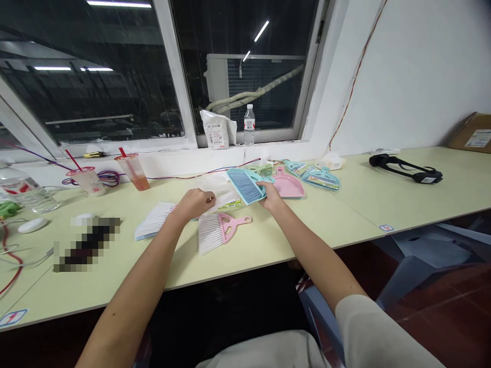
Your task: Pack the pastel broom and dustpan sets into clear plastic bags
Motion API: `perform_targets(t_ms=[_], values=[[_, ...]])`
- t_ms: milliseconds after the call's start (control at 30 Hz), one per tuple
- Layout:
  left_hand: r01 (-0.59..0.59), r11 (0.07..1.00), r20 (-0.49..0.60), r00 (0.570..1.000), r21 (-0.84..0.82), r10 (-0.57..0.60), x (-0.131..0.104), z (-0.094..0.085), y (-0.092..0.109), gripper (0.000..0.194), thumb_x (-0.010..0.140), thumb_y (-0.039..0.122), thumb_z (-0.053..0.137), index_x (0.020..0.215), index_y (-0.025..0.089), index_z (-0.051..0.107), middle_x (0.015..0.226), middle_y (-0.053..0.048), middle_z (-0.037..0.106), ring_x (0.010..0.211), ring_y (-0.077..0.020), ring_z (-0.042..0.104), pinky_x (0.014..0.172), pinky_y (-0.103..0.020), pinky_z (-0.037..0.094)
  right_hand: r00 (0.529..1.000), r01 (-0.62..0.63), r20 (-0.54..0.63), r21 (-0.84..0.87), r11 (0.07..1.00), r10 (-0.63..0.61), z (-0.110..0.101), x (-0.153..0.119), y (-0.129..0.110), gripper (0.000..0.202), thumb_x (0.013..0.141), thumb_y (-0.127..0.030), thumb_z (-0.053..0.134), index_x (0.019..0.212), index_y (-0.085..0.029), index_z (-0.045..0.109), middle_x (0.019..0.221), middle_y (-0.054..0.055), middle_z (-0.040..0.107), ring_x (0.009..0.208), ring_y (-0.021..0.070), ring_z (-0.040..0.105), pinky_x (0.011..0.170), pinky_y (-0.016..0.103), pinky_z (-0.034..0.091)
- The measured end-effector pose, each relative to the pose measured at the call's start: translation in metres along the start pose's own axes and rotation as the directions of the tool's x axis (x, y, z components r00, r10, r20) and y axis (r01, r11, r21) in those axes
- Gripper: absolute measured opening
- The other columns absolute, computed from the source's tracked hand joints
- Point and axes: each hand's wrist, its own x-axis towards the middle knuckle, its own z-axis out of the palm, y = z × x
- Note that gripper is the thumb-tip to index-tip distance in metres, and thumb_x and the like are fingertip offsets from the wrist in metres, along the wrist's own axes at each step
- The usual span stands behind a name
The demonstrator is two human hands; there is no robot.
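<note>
My right hand grips the handle of a light-blue dustpan and brush set, held tilted above the table. My left hand is closed, its fingers pinching a clear plastic bag that stretches toward the set. A strip of green-and-yellow label shows by the bag. Below, a pink hand brush with white bristles lies on the table. White-bristled brushes with blue edges lie behind my left forearm, partly hidden by it. Beyond my right hand rests a pink dustpan.
Packaged blue dustpan sets lie at the back, near the wall. Two drink cups and a large water bottle stand to the left. A black headset and a cardboard box are at right. A water bottle stands on the sill.
</note>
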Motion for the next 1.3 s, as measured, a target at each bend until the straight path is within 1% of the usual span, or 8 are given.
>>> perform_targets(t_ms=[100,267,567,733,833,933,1133,1300], values=[[0.069,0.966,-0.010,0.997,-0.251,-0.074,-0.003,-0.012,-0.001,0.026,0.089,0.033,0.054,0.087,0.022,0.077,0.068,-0.001,0.075,0.056,-0.0155,0.059,0.064,-0.027,0.043,1.000,-0.017,-0.012,-0.008,1.000,0.017,-0.001,0.001,0.000,0.015,0.079,-0.006,0.062,0.088,-0.018,0.064,0.065,-0.002,0.071,0.056,0.0148,0.066,0.059,0.025,0.060],[0.158,0.810,-0.040,0.975,-0.565,-0.218,-0.007,-0.024,0.000,0.025,0.087,0.039,0.060,0.086,0.019,0.074,0.075,-0.003,0.078,0.044,-0.0101,0.045,0.050,-0.025,0.040,1.000,0.001,-0.012,0.003,1.000,-0.001,-0.003,0.003,-0.002,0.015,0.079,-0.007,0.060,0.087,-0.018,0.064,0.062,-0.002,0.069,0.059,0.0167,0.068,0.063,0.029,0.062],[0.230,0.690,0.052,0.962,-0.686,-0.270,-0.010,-0.034,0.005,0.026,0.084,0.041,0.064,0.082,0.017,0.073,0.081,-0.007,0.079,0.035,-0.0082,0.044,0.040,-0.025,0.038,1.000,0.013,-0.002,-0.020,1.000,-0.013,-0.007,0.011,-0.002,0.014,0.078,-0.009,0.061,0.086,-0.019,0.065,0.062,-0.002,0.069,0.062,0.0179,0.070,0.065,0.030,0.062],[0.167,0.646,-0.099,0.930,-0.745,-0.355,-0.013,-0.042,0.007,0.033,0.087,0.046,0.064,0.074,0.016,0.072,0.044,0.000,0.057,0.036,-0.0112,0.048,0.043,-0.023,0.037,1.000,0.001,-0.016,0.012,1.000,-0.001,-0.004,0.007,-0.002,0.013,0.080,-0.008,0.058,0.087,-0.017,0.065,0.062,-0.002,0.069,0.059,0.0164,0.067,0.063,0.029,0.062],[0.122,0.565,-0.210,0.848,-0.816,-0.486,-0.006,-0.034,0.007,0.031,0.084,0.046,0.070,0.075,0.016,0.070,0.043,0.003,0.051,0.036,-0.0105,0.046,0.040,-0.023,0.034,0.999,0.013,-0.036,0.002,1.000,-0.013,-0.001,0.004,0.001,0.013,0.080,-0.007,0.059,0.086,-0.017,0.065,0.063,-0.003,0.069,0.055,0.0138,0.065,0.060,0.026,0.060],[0.090,0.456,-0.210,0.799,-0.885,-0.564,0.003,-0.017,0.009,0.026,0.077,0.042,0.077,0.081,0.016,0.072,0.054,0.002,0.059,0.043,-0.0102,0.050,0.043,-0.022,0.037,0.998,0.060,-0.023,-0.045,0.997,-0.062,0.003,0.000,0.010,0.015,0.078,-0.007,0.061,0.088,-0.017,0.065,0.068,-0.002,0.071,0.058,0.0138,0.067,0.057,0.024,0.059],[0.166,0.351,-0.072,0.815,-0.922,-0.575,0.013,0.015,0.029,0.037,0.070,0.036,0.082,0.099,0.013,0.078,0.084,-0.007,0.074,0.072,-0.0146,0.065,0.059,-0.022,0.048,0.985,0.173,0.034,-0.093,0.981,-0.170,0.012,-0.008,0.037,0.027,0.073,-0.004,0.068,0.095,-0.020,0.064,0.080,-0.002,0.076,0.071,0.0157,0.072,0.060,0.025,0.060],[0.216,0.333,-0.005,0.832,-0.918,-0.555,0.012,0.019,0.041,0.052,0.078,0.039,0.074,0.121,0.010,0.074,0.091,-0.009,0.075,0.059,-0.0126,0.060,0.052,-0.025,0.047,0.985,0.166,0.069,-0.110,0.980,-0.160,0.017,-0.013,0.048,0.026,0.072,-0.004,0.070,0.092,-0.020,0.064,0.085,-0.001,0.078,0.072,0.0153,0.072,0.061,0.025,0.060]])
